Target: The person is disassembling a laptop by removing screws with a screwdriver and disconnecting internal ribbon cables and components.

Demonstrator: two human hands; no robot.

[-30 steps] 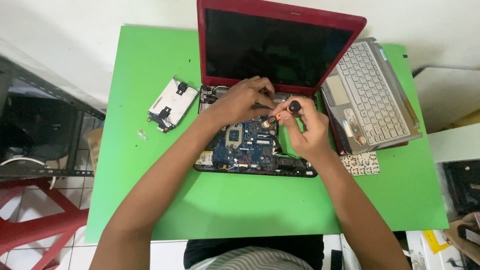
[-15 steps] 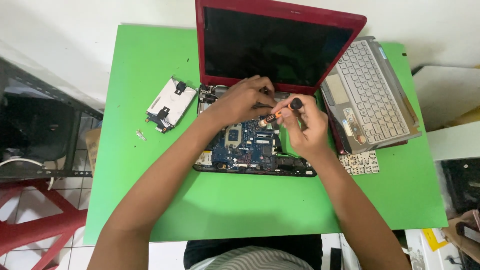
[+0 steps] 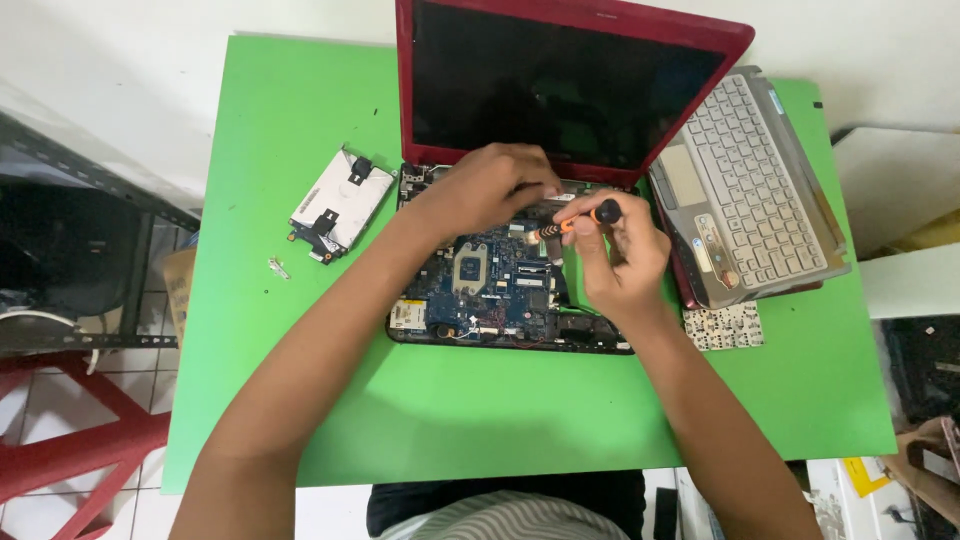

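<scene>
Now right hand around screwdriver

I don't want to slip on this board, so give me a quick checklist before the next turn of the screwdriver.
1. Right hand grips the screwdriver: ok.
2. Tip seated in a screw: cannot tell, the fingers hide it.
3. Left hand steadies the laptop base near the hinge: ok.
4. Red lid stands open, off the work: ok.
5. Removed keyboard lies aside at the right: ok.
6. Drive lies apart on the green table: ok.
</scene>
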